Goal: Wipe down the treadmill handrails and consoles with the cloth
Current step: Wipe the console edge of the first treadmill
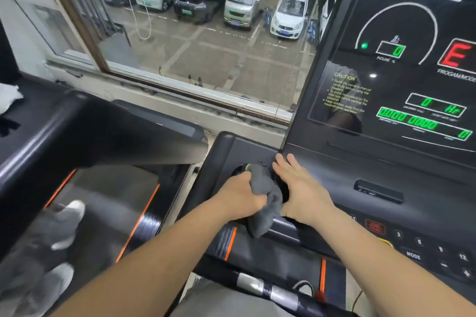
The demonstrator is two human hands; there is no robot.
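1. My left hand (pixel 238 194) is fisted around the grey cloth (pixel 265 198), bunched over the cup well at the console's (pixel 334 188) left corner.
2. My right hand (pixel 298 185) lies spread flat beside it, touching it.
3. Judged: soft, light, limp; best gripped wadded in the palm.

My cloth (pixel 265 199) is dark grey with a lime-green trim. The console (pixel 401 100) is black, its digits green, one big letter red; orange stripes edge the treadmill deck (pixel 139 224).
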